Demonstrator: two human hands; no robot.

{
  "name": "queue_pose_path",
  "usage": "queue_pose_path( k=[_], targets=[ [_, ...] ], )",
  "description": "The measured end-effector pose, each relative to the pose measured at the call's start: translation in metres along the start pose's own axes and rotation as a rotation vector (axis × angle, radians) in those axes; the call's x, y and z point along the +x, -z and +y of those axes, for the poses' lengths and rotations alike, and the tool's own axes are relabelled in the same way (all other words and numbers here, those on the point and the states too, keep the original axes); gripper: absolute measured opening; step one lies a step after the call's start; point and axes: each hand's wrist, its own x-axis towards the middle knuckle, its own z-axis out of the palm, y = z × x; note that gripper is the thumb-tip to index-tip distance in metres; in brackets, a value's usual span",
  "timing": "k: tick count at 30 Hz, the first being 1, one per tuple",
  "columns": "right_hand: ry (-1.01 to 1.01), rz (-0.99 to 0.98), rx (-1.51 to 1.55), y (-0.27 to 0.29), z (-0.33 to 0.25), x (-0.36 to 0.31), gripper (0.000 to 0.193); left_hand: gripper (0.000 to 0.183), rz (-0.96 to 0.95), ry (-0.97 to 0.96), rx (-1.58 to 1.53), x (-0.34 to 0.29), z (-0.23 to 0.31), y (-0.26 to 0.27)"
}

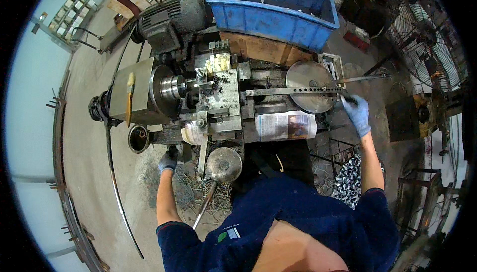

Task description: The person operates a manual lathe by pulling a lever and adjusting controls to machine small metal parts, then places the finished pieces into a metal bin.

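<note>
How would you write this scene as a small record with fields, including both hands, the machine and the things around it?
Left hand: gloved, low at the machine's near side; grip unclear
Right hand: gloved, at the right end of the perforated bar; grip unclear
Machine: metal, greasy, dark bits on top
Brush: wooden handle, lying on the grey housing
Blue bin: behind the machine, a few small pieces visible inside
Printed paper: nearer the person than the bar
Metal parts: heaped beside the right forearm
Fan: upper right

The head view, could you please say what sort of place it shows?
Likely a machine shop: a grimy grey metal lathe-like machine, a ribbed grey motor and heaped shiny metal parts.
</note>
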Motion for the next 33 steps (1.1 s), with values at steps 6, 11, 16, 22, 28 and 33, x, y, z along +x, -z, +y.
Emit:
queue_pose_path(
  k=[6,11,16,22,28,33],
  targets=[
    [0.473,-0.136,0.263,-0.04,-0.203,0.047,0.044,0.047,0.071,-0.143,-0.074,0.007,-0.059,0.025],
    [1.168,-0.347,-0.06,-0.113,-0.349,0.042,0.046,0.039,0.615,-0.162,-0.31,-0.079,-0.116,0.154],
    [1.142,-0.649,-0.524,-0.179,-0.402,0.037,0.051,0.039,0.572,0.228,-0.091,-0.135,-0.21,0.161],
    [1.169,-0.684,-0.58,-0.199,-0.398,0.036,0.057,0.037,0.71,0.37,-0.145,-0.188,-0.11,0.1],
    [1.192,-0.617,-0.552,-0.195,-0.4,0.033,0.048,0.031,0.659,0.328,-0.354,-0.19,-0.123,0.081],
    [1.093,-0.678,-0.588,-0.159,-0.402,0.04,0.048,0.022,0.395,0.163,-0.521,-0.139,-0.136,0.114]
  ],
)
